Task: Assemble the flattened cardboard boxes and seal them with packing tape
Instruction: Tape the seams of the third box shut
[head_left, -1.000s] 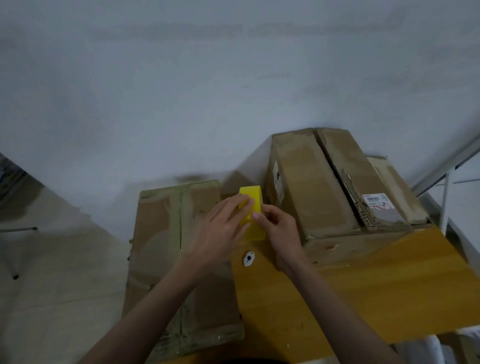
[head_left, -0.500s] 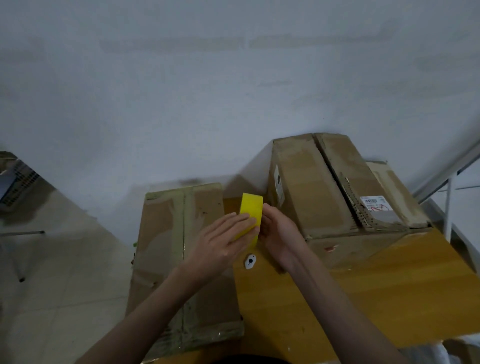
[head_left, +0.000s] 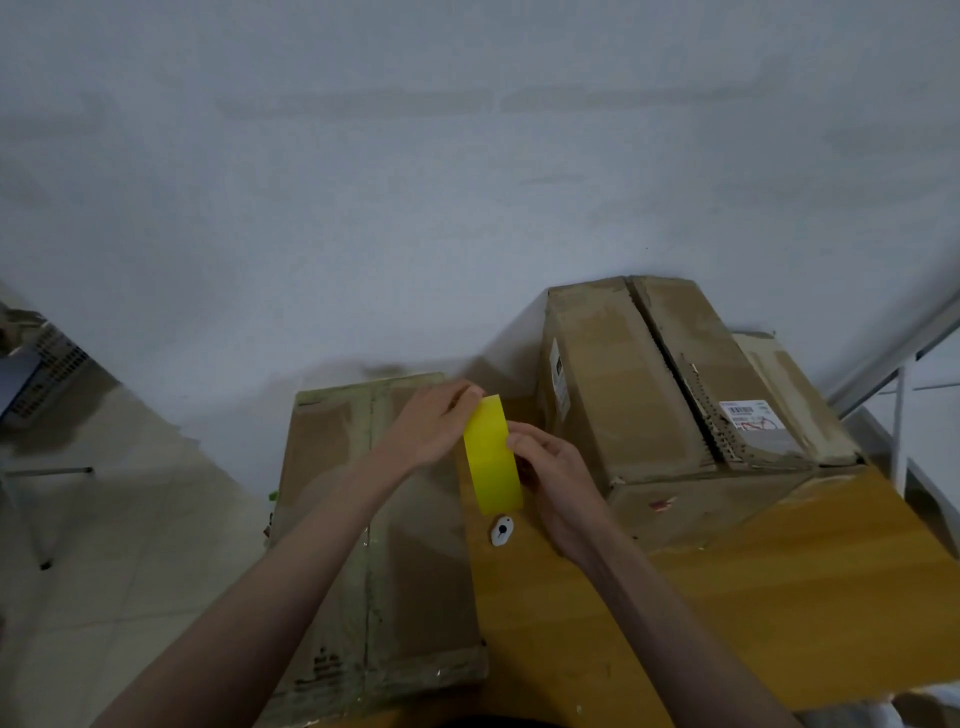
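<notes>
Yellow tape roll (head_left: 492, 457), at centre frame between two cardboard boxes, looks light, stiff and slick-faced, so best held by its rim: right hand (head_left: 553, 478) grips it, left hand (head_left: 434, 423) pinches its top edge

Pale grey wall (head_left: 415, 182); tiled floor (head_left: 104, 545) left; wooden table (head_left: 753, 597).

Both arms outstretched, left hand (head_left: 434, 423) and right hand (head_left: 553, 470) pinching.
</notes>
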